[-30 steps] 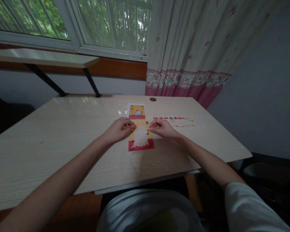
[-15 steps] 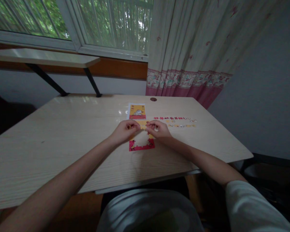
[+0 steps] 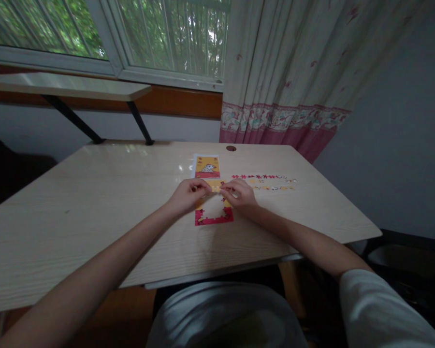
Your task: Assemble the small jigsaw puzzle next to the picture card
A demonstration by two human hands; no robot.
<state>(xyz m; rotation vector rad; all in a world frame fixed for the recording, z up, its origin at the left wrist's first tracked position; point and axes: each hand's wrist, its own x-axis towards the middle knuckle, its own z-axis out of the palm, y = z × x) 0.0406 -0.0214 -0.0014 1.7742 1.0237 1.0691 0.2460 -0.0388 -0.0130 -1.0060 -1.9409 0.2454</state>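
Note:
My left hand [image 3: 187, 195] and my right hand [image 3: 240, 195] meet over the top of a partly assembled jigsaw puzzle [image 3: 214, 221]. Thumbs and forefingers are pinched, with a small pale yellow puzzle piece [image 3: 216, 190] between the two sets of fingertips. The puzzle is a frame of joined border pieces, red along the bottom and yellow higher up, with bare tabletop inside it. My fingers hide parts of its upper sides. Just beyond the frame lies a picture card [image 3: 207, 167] showing a white animal on yellow and red.
Right of the puzzle, several loose pieces lie in rows, a red row [image 3: 255, 177] farthest back. A cable hole [image 3: 231, 149] is near the back edge of the wooden table [image 3: 105, 208]. A raised shelf [image 3: 76, 87] stands at the back left, and a curtain [image 3: 275, 96] hangs behind.
Both hands stay pinched at nearly the same spot, with only a slight shift of the fingertips. The whole view has moved a little; the puzzle frame and loose pieces lie as before.

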